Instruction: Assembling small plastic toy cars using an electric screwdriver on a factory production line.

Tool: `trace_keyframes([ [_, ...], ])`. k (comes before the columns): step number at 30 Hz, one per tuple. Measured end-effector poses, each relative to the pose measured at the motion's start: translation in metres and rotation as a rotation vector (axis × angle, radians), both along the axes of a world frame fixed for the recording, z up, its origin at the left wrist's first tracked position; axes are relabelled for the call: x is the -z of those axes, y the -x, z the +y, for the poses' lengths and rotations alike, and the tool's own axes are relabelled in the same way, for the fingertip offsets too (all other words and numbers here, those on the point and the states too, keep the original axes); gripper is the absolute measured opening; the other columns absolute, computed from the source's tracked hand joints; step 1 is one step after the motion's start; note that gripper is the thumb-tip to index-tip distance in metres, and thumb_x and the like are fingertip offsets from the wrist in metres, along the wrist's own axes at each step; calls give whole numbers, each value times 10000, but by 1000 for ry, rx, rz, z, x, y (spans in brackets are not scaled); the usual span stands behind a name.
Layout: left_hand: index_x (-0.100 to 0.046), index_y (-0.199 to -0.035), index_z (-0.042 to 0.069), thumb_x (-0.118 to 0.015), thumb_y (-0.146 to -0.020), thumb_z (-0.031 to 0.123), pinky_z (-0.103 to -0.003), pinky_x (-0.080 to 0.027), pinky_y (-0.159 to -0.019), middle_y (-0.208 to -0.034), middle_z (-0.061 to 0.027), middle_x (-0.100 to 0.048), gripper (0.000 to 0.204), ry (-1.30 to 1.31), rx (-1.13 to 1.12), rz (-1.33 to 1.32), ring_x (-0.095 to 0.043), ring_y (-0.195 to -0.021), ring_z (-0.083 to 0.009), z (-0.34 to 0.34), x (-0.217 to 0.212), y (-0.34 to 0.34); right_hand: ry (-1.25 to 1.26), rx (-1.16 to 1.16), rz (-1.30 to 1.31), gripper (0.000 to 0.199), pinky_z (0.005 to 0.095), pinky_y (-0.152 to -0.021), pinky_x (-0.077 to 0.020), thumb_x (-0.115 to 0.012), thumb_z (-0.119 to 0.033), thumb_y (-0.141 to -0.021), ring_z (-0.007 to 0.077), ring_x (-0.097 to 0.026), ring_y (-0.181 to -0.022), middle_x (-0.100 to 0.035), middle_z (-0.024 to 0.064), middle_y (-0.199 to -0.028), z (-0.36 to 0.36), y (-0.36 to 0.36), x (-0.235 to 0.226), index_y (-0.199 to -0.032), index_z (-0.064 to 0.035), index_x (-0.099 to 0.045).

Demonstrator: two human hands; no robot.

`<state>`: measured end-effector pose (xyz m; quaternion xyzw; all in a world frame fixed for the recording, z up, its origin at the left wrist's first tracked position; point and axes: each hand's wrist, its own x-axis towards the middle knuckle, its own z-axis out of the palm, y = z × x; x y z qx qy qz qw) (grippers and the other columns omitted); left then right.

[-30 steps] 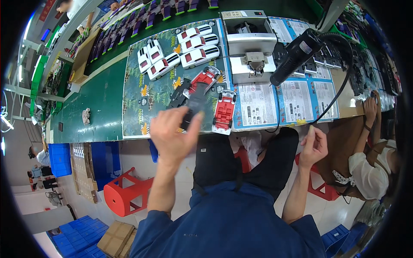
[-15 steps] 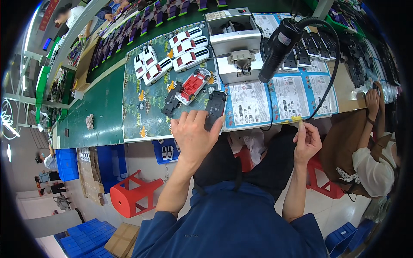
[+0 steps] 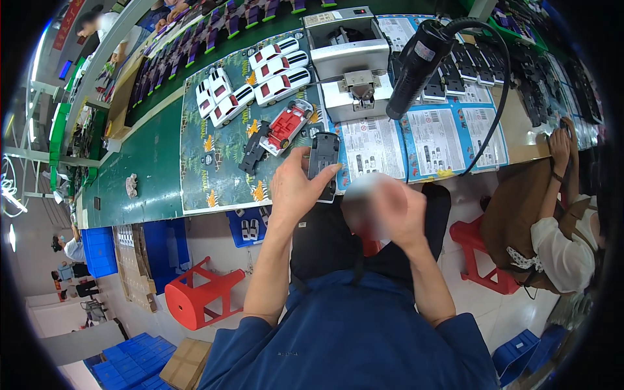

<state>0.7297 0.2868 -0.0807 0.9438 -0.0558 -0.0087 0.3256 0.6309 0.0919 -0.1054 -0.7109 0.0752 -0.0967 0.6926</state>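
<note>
An upside-down toy car (image 3: 324, 156) with a black chassis lies at the front of the table. My left hand (image 3: 294, 188) grips it, thumb on its near right side and fingers on its left. My right hand (image 3: 398, 211) is lifted in front of the table edge, to the right of that car; blur hides its fingers. Left of the gripped car lies an open white car body (image 3: 285, 130) showing a red interior, with a loose black chassis (image 3: 254, 151) beside it. Several white toy cars with black stripes (image 3: 283, 86) stand farther back on the patterned sheet.
A black electric screwdriver (image 3: 419, 68) hangs on a curved cable at the right. Behind the work spot stands a silver metal machine (image 3: 348, 55). Printed card sheets (image 3: 372, 153) cover the table's right part. A co-worker's arm (image 3: 552, 175) is at far right; red stools (image 3: 188, 299) stand below.
My right hand has moved left from the yellow piece at the table edge toward the car. My left hand has shifted slightly and now holds the upside-down car between thumb and fingers.
</note>
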Motion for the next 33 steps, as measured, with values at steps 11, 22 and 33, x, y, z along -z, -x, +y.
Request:
trace_keyframes([
  [11, -584, -1064, -2, -728, -879, 184, -297, -487, -740, -935, -89, -644, 298, 729, 63, 368, -606, -848, -131, 14, -2, 49, -371, -107, 63, 331, 232, -646, -548, -660, -134, -948, 120, -684, -804, -695, 89, -951, 49, 5, -3, -1214, 55, -603],
  [22, -543, -1235, 16, -618, -968, 100, -238, -470, -852, -1072, -7, -601, 290, 1197, 125, 622, -544, -973, -52, 18, 21, 128, -129, -60, 49, 292, 173, -599, -470, -739, -56, -851, 60, -584, -813, -603, 48, -979, 58, 39, -11, -1117, 25, -651],
  [33, -564, -1186, 11, -661, -926, 69, -235, -448, -793, -1006, -22, -609, 284, 1119, 230, 529, -538, -909, -68, 26, 40, 152, -72, -107, -76, 282, 253, -768, -475, -762, -25, -808, 135, -598, -912, -624, 84, -1016, 63, 62, -6, -1066, 25, -659],
])
